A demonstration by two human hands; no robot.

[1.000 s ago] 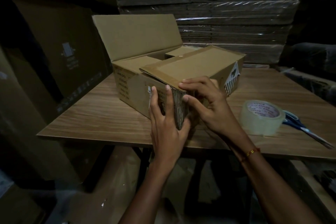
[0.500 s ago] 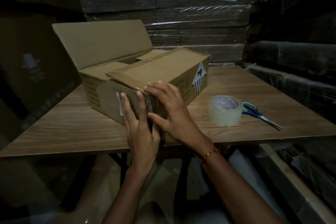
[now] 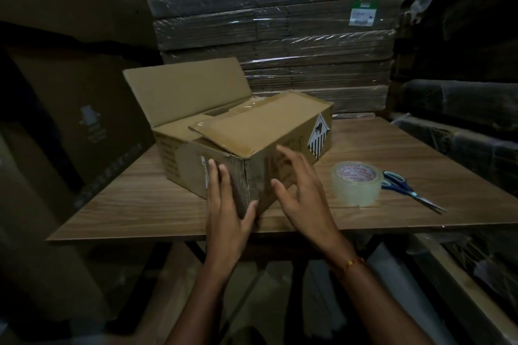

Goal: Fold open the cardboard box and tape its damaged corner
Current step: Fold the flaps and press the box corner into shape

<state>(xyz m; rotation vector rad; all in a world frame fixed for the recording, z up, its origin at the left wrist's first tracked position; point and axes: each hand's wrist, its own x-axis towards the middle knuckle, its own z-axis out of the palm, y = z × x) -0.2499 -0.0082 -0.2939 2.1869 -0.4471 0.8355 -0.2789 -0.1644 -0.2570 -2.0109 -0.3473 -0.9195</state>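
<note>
A brown cardboard box (image 3: 252,131) stands on the wooden table (image 3: 140,199), one long flap raised at the back left, the other flaps folded down. Its near corner (image 3: 246,176) looks creased and shiny with clear tape. My left hand (image 3: 227,210) lies flat against the box's near left face, fingers straight, thumb at the corner's foot. My right hand (image 3: 302,187) hovers just off the near right face with fingers spread and holds nothing. A roll of clear tape (image 3: 357,183) sits to the right of the box.
Blue-handled scissors (image 3: 406,189) lie right of the tape roll. Plastic-wrapped stacks of flat cardboard (image 3: 274,22) rise behind the table. A large dark carton (image 3: 78,120) stands at the left. Dark wrapped bundles (image 3: 462,109) crowd the right side.
My right hand has lifted off the box's near corner and drawn back to the right with fingers spread. My left hand stays flat on the left face.
</note>
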